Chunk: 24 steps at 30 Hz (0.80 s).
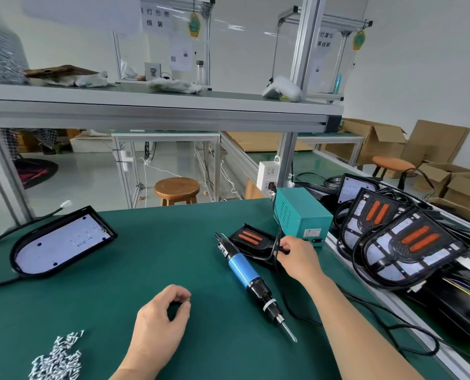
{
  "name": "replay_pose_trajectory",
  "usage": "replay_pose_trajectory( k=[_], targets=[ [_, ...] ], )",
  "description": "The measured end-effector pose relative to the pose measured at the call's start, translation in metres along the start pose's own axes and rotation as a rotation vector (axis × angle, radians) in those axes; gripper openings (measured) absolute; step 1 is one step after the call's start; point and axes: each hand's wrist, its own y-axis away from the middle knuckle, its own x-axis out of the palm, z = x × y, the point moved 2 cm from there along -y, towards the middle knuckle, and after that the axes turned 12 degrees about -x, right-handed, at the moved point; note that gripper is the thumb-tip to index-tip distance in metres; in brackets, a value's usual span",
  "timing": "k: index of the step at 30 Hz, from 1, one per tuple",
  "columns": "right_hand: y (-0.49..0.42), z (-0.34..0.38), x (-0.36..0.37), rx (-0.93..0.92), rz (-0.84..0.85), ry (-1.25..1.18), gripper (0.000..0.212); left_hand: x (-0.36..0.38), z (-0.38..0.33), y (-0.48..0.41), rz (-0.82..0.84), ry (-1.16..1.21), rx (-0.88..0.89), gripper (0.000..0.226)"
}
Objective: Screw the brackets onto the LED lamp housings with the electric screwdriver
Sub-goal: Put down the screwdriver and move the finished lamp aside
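A matt green mat (151,259) lies smooth under an electric screwdriver (242,270) with a glossy blue sleeve, black plastic ends and a bare metal bit. Bright metal screws (58,357) glint beside it. A lamp housing (61,244) shows smooth black plastic around a white board. Behind stand a teal painted-metal power box (302,215), satin aluminium framing (173,116), a varnished wooden stool (177,187) and brown cardboard boxes (376,141).

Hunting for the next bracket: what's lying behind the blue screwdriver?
A black piece with two orange strips. The right hand pinches black cables across its right end, covering that part.
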Motion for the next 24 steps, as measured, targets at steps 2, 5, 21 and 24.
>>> replay_pose_trajectory(
  k=[2, 5, 21, 24],
  targets=[
    [-0.003, 0.0, 0.006, -0.003, 0.022, 0.083, 0.014, 0.0, 0.0, -0.001, 0.0, 0.003, -0.001, 0.022],
    [-0.005, -0.001, 0.007, -0.015, -0.021, 0.119, 0.011, 0.001, 0.001, -0.002, -0.002, 0.008, -0.013, 0.022],
    [0.018, 0.079, -0.078, -0.164, -0.492, -0.458, 0.016, 0.003, -0.002, 0.0, 0.01, 0.025, -0.014, 0.017],
    [0.041, 0.118, -0.058, -0.267, -0.367, -0.469, 0.016, 0.003, -0.002, 0.0, 0.016, 0.03, -0.028, 0.015]
  ],
)
